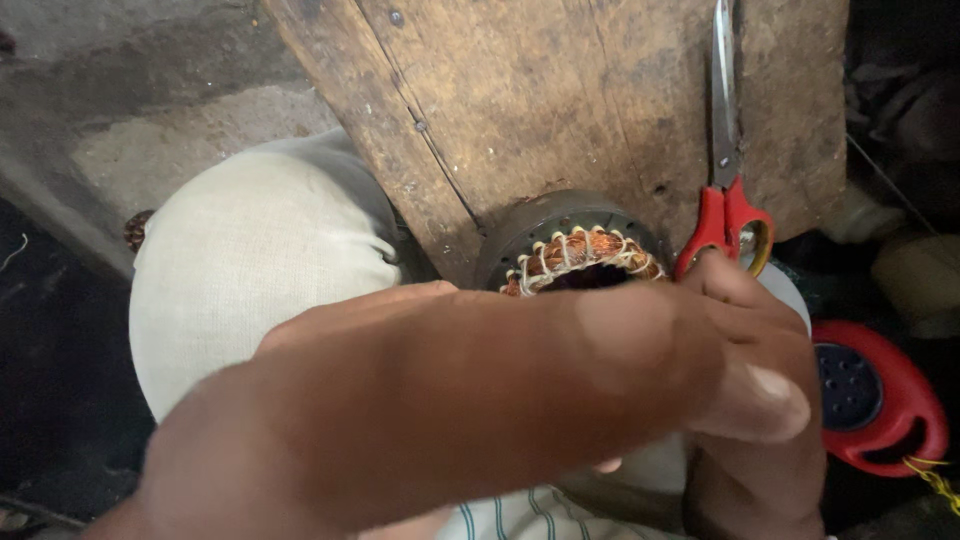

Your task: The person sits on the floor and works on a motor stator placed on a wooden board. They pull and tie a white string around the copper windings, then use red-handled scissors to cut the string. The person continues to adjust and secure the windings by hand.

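head view shows both hands, left hand (480,400) and right hand (760,400), on the motor stator (570,245); grips cannot be told.

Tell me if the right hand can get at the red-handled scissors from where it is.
Probably yes. The right hand sits just below the scissors, which lie on the wooden board with the red handles nearest the fingers; nothing lies between them.
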